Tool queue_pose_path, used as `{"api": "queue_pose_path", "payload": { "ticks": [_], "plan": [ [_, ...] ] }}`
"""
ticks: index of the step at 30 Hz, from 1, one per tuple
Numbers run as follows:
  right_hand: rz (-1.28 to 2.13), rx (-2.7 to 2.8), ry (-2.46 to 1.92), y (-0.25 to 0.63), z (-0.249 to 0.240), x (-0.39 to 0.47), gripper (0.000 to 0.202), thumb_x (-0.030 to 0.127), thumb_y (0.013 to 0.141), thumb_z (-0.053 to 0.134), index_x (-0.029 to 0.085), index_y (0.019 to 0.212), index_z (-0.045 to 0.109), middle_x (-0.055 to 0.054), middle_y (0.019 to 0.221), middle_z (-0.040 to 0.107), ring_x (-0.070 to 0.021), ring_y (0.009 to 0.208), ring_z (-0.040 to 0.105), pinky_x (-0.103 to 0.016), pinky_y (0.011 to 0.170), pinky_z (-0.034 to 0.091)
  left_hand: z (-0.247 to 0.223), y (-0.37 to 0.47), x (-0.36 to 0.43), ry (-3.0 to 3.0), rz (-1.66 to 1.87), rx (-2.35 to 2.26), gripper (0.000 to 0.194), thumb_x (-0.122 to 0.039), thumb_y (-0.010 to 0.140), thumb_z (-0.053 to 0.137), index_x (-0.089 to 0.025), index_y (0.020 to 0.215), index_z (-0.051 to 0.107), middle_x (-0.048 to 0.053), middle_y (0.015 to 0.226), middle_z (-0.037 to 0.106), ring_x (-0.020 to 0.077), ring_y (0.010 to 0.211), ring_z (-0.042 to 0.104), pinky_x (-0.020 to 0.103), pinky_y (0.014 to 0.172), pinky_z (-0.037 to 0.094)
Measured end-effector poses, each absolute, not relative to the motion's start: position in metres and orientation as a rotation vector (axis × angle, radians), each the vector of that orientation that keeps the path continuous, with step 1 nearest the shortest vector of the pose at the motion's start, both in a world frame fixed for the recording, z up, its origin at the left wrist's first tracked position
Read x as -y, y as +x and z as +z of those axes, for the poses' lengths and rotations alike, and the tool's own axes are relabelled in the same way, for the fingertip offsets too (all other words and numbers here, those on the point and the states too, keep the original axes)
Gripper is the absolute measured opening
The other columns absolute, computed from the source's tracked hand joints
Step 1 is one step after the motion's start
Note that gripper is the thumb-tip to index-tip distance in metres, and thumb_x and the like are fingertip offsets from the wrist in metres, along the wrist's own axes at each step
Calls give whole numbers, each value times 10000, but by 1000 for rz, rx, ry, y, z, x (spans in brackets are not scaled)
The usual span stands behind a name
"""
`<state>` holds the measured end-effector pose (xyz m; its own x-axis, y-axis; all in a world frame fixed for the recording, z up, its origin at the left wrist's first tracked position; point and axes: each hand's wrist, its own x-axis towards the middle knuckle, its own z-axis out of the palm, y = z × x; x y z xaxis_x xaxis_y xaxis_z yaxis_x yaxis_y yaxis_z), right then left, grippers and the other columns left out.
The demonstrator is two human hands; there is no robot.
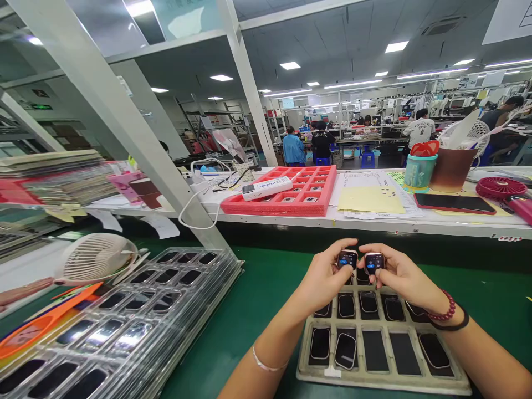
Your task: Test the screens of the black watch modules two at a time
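Observation:
My left hand (326, 275) is closed on a smartwatch (347, 258), thumb and fingers on its edges. A second smartwatch (374, 262) is pinched in my right hand (399, 275), close beside the first. Both screens are lit with a blue spot on a dark display. Beneath my hands lies a beige compartment tray (357, 379) on the green table. Several dark-screened watch cases, such as the watch case (345, 351), sit in its compartments. Two front compartments show only a dark bottom. My hands and wrists hide part of the tray's back and right side.
Stacked clear plastic trays (199, 310) with dark screens stand at left, beside a white fan (97, 257). On the shelf ahead are a red foam tray (274, 208), a white device (266, 188), papers (369, 199), a phone (455, 203) and a teal cup (419, 173). People sit farther back.

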<state>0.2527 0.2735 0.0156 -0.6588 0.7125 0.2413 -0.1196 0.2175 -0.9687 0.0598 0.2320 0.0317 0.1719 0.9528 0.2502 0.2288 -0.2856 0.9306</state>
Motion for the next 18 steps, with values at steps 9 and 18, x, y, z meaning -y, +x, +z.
{"api": "queue_pose_path", "payload": {
  "ticks": [9, 18],
  "plan": [
    [1533, 1724, -572, 254, 19, -273, 471, 218, 824, 596, 216, 1268, 439, -60, 1032, 583, -130, 714, 558, -223, 577, 497, 33, 58, -233, 1585, 1176, -1036, 605, -225, 777, 626, -204, 1338, 399, 59, 955, 604, 157, 796, 582, 244, 698, 481],
    [1488, 1710, -558, 253, 12, -276, 352, 326, 925, 474, 174, 1242, 483, -107, 1057, 604, -140, 673, 593, -245, 551, 497, 32, 58, -234, 1626, 1137, -1136, 444, -251, 833, 541, -203, 1272, 491, 49, 924, 612, 101, 604, 528, 195, 521, 396]
  ]
}}
